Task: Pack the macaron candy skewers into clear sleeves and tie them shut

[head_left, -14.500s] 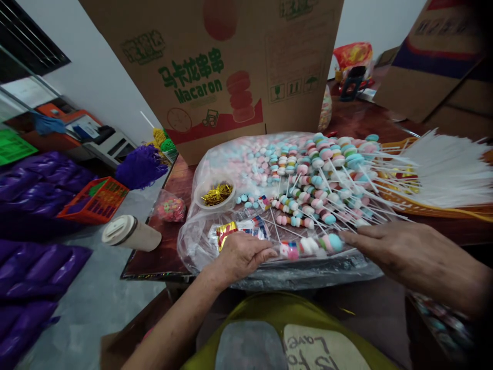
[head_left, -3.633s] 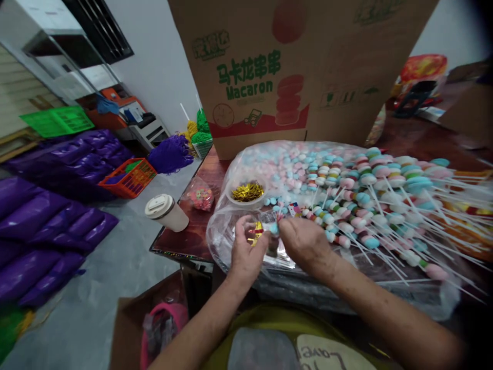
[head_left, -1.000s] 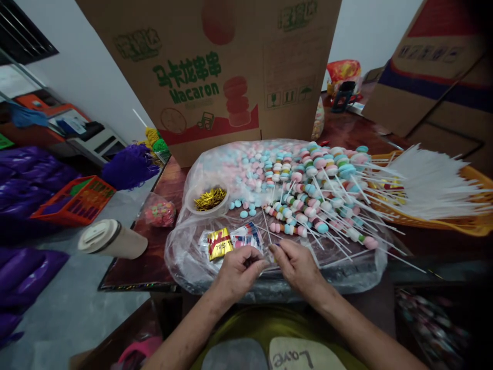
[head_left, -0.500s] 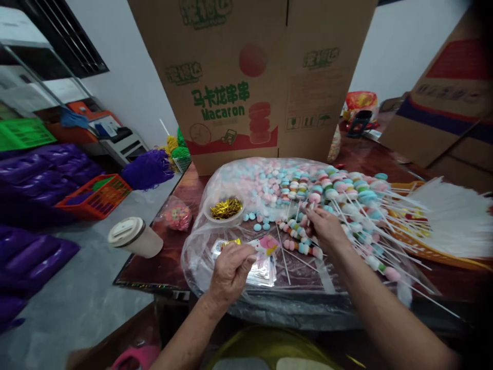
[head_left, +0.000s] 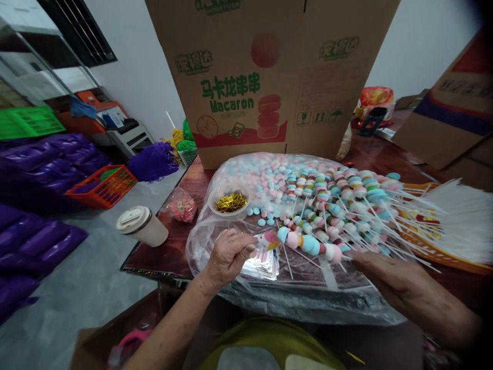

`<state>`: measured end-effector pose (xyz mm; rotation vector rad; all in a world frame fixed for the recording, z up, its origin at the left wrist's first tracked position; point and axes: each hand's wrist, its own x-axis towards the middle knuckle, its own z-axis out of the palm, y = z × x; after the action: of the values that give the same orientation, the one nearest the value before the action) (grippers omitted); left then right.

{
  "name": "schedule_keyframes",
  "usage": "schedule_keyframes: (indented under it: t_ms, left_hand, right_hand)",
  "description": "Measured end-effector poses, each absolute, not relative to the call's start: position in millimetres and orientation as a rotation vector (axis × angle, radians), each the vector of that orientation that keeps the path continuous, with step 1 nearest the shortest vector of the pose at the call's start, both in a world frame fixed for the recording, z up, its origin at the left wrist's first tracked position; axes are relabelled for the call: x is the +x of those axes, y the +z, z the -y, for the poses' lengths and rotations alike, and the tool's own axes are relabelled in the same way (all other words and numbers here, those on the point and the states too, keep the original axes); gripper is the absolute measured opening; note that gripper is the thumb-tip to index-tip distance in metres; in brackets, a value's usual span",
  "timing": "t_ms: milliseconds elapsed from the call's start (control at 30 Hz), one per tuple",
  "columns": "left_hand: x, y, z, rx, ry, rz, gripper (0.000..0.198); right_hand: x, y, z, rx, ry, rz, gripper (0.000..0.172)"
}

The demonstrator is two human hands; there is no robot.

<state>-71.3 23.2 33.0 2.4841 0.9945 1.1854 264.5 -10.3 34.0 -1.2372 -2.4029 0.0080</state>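
Observation:
My left hand [head_left: 230, 253] pinches a small clear bag with a pink and yellow print [head_left: 268, 239] above the table. In my right hand [head_left: 389, 272] is the stick end of a candy skewer [head_left: 310, 244], strung with blue, pink, white, orange and red pieces. The skewer lies nearly level, its blue tip touching or just at the bag's mouth; I cannot tell if it is inside. Below my left hand sits a stack of shiny flat bags [head_left: 262, 265]. Many more candy skewers [head_left: 346, 187] are piled behind on clear plastic sheeting [head_left: 308, 303].
A white bowl of gold twist ties [head_left: 231, 202] stands left of loose candies [head_left: 264, 216]. An orange basket of white sticks [head_left: 458, 262] is at right. A lidded cup [head_left: 142, 226] sits at the table's left edge. A Macaron carton [head_left: 269, 82] rises behind.
My right hand has come from the skewer pile toward the right front, now with a candy skewer in it. The skewer's tip has reached the bag, which my left hand still holds.

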Motion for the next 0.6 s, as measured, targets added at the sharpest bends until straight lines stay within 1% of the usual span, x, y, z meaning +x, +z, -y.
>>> schedule_keyframes:
  t_ms: [67,133,233,333,433,600]
  left_hand:
    - [-72,35,-23,2.522,1.126,-0.996,0.021]
    - [-73,37,-24,2.571,1.064,-0.984,0.021]
    - [-74,39,-27,2.637,0.955,-0.947,0.024]
    - [-72,42,-29,2.66,0.866,-0.933,0.03]
    - [-70,45,-30,2.661,0.811,-0.953,0.035]
    - [-67,47,-32,2.699,0.719,-0.888,0.031]
  right_hand:
    - [275,30,10,-1.158,-0.073,2.509,0.037]
    - [286,25,9,-1.194,-0.145,2.543,0.04]
    - [304,21,8,-1.234,-0.203,2.554,0.041]
    - [314,25,8,-1.233,-0.204,2.572,0.04]
    - [312,30,11,-1.293,-0.177,2.606,0.043]
    - [307,24,12,-1.269,-0.217,2.612,0.047]
